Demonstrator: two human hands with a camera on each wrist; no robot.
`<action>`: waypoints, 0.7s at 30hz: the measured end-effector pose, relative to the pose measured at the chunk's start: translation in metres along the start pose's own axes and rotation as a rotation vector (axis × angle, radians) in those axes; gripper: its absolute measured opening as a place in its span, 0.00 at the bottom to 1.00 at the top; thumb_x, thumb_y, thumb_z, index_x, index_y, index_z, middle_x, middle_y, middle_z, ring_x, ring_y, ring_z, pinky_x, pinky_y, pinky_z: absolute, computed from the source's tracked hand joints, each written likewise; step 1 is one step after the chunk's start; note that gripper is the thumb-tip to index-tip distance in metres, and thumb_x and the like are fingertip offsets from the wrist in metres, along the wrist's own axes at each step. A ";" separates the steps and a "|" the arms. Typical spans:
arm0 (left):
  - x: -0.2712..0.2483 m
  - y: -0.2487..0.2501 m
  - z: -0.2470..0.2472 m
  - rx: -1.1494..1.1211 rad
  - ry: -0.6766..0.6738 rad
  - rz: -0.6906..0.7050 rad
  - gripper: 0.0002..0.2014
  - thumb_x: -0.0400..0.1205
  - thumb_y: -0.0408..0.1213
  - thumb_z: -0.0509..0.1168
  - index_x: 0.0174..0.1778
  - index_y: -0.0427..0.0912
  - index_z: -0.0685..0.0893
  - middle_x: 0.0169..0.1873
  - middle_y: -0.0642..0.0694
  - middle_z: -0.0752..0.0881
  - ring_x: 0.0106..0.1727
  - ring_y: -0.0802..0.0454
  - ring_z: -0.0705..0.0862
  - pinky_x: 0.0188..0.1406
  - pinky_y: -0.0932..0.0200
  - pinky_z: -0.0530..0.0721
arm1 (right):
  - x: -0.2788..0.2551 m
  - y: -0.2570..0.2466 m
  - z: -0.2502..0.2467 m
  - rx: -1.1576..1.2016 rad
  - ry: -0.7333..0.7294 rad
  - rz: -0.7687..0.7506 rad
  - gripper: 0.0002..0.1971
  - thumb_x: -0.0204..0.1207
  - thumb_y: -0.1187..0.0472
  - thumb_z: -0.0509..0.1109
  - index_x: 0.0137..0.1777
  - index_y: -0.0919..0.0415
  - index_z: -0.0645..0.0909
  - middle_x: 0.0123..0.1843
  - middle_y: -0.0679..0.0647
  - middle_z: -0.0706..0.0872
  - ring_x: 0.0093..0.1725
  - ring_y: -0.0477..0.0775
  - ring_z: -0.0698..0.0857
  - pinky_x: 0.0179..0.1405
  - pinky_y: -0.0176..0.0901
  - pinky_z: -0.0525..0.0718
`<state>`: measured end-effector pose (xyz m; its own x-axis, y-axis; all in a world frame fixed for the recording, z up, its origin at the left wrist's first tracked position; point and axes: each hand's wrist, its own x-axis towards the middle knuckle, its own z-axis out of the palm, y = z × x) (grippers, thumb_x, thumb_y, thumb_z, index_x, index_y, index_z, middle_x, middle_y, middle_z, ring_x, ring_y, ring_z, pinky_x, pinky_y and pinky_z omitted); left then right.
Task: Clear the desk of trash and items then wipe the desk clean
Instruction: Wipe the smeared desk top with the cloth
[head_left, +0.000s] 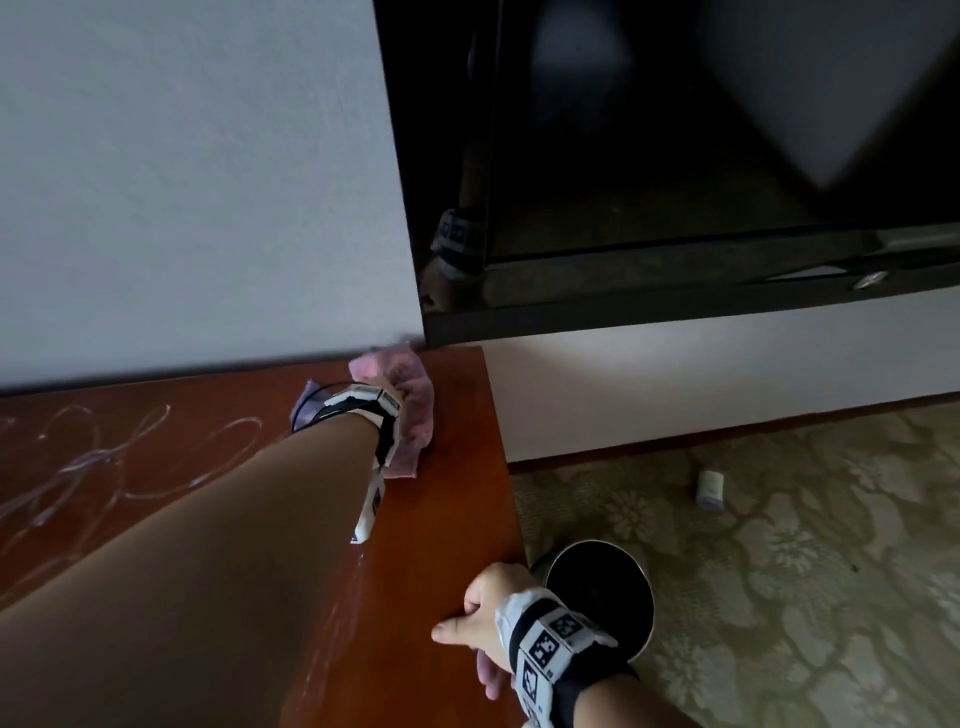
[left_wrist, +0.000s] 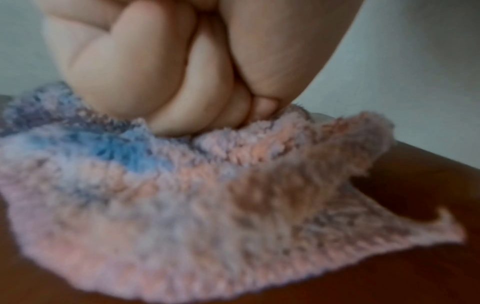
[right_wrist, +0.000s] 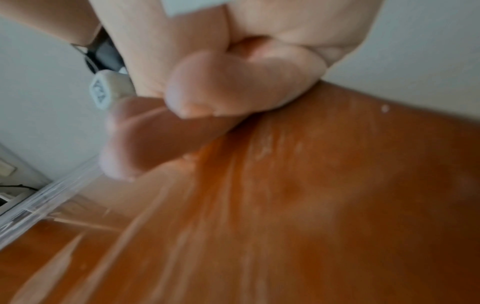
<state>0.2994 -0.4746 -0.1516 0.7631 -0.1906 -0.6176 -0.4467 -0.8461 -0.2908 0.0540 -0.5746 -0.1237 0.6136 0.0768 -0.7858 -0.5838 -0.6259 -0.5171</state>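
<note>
A fuzzy pink and blue cloth (head_left: 413, 410) (left_wrist: 207, 205) lies at the far right corner of the reddish-brown desk (head_left: 447, 519), against the wall. My left hand (left_wrist: 161, 82) presses down on it with fingers curled into the fabric; in the head view the wrist band hides most of that hand. Pale wet streaks (head_left: 93, 457) curl over the desk's left part. My right hand (head_left: 483, 608) (right_wrist: 221, 92) rests on the desk's near right edge, fingers curled, thumb pointing left, with nothing in it.
A black television (head_left: 675, 156) hangs just beyond the desk's far right corner. A round dark bin (head_left: 597, 597) stands on the patterned carpet beside the desk. A small white bottle (head_left: 709, 488) lies on the carpet. A clear plastic edge (right_wrist: 39, 201) shows at left.
</note>
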 end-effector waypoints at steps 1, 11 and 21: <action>-0.001 -0.002 0.011 0.016 -0.005 0.001 0.30 0.83 0.43 0.59 0.81 0.39 0.62 0.71 0.32 0.73 0.69 0.34 0.77 0.65 0.44 0.79 | -0.001 -0.001 0.000 0.029 0.001 0.011 0.19 0.73 0.42 0.73 0.41 0.59 0.79 0.32 0.60 0.90 0.27 0.54 0.89 0.15 0.35 0.77; -0.016 -0.023 -0.001 -0.028 0.014 0.036 0.36 0.76 0.41 0.72 0.78 0.34 0.67 0.74 0.34 0.72 0.71 0.37 0.75 0.68 0.48 0.78 | 0.002 -0.002 0.000 0.031 -0.023 0.036 0.20 0.73 0.43 0.73 0.36 0.62 0.79 0.30 0.61 0.90 0.28 0.57 0.89 0.15 0.34 0.77; -0.096 -0.001 0.054 0.099 -0.360 -0.153 0.23 0.72 0.40 0.70 0.65 0.47 0.83 0.52 0.39 0.88 0.38 0.50 0.85 0.39 0.58 0.83 | -0.006 -0.009 0.004 -0.020 -0.001 0.029 0.22 0.73 0.42 0.74 0.37 0.64 0.79 0.28 0.59 0.89 0.29 0.58 0.91 0.16 0.37 0.79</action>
<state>0.2019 -0.4288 -0.1313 0.6193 0.1350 -0.7734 -0.3971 -0.7959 -0.4569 0.0537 -0.5667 -0.1159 0.5962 0.0596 -0.8006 -0.5906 -0.6430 -0.4877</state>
